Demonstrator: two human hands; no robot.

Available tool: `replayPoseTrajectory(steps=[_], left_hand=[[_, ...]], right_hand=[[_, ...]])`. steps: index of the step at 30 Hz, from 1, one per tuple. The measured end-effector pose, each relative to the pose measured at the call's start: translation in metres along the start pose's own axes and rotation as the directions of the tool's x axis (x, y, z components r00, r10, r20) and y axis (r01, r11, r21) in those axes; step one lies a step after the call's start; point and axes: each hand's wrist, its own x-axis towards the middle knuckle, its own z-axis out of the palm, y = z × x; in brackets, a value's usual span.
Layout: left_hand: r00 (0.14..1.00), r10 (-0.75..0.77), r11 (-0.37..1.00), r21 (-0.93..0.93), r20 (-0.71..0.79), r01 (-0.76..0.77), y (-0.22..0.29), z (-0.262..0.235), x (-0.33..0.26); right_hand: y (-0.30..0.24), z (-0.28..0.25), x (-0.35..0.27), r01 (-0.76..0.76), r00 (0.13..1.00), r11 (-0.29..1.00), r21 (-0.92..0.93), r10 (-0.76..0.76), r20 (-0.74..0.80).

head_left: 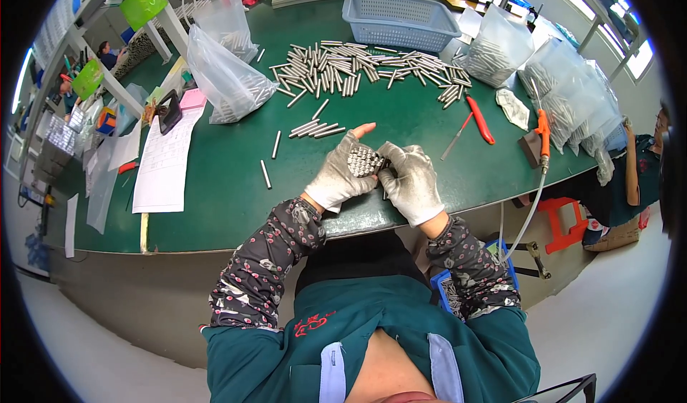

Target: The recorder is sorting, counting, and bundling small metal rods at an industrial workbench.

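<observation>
At the table's near edge, my left hand (336,177), in a white work glove with a bare thumb, is wrapped round a bundle of short metal pins (364,161). Their round ends point up. My right hand (413,180), gloved too, presses against the bundle's right side with curled fingers. Its fingertips are partly hidden there. Just beyond my left hand lies a small row of loose pins (315,129), with a few single pins to its left. A large heap of pins (330,67) spreads across the middle of the green table (236,188).
A blue plastic basket (401,22) stands behind the heap. Clear bags of pins flank it, one bag (227,81) left, others right. Red-handled pliers (478,120), an orange air gun (542,133) and paper sheets (166,163) lie about. Another person (644,160) sits at right.
</observation>
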Motion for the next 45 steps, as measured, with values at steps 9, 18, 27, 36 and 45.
replayPoseTrajectory(steps=[9, 18, 27, 36, 45], left_hand=[[1.000, -0.004, 1.000, 0.010, -0.010, 0.004, 0.002, 0.001, 0.001], [1.000, 0.012, 1.000, 0.016, -0.023, -0.012, 0.002, 0.001, 0.001], [1.000, -0.009, 0.986, -0.168, 0.027, 0.013, 0.001, 0.000, 0.000], [0.998, -0.029, 0.975, -0.217, 0.055, 0.040, 0.001, 0.000, 0.000], [0.995, -0.041, 0.954, -0.293, 0.086, 0.064, 0.003, -0.002, -0.001]], right_hand=[[0.001, 0.003, -0.002, 0.125, 0.982, 0.988, -0.092, -0.136, -0.128], [-0.005, 0.000, -0.004, 0.033, 0.997, 0.999, -0.003, -0.033, -0.072], [-0.002, 0.003, -0.001, -0.075, 0.995, 0.944, 0.320, 0.092, -0.039], [-0.007, 0.002, 0.002, -0.184, 0.982, 0.923, 0.339, 0.186, 0.027], [0.003, 0.008, -0.002, -0.119, 0.989, 0.900, 0.420, 0.147, -0.034]])
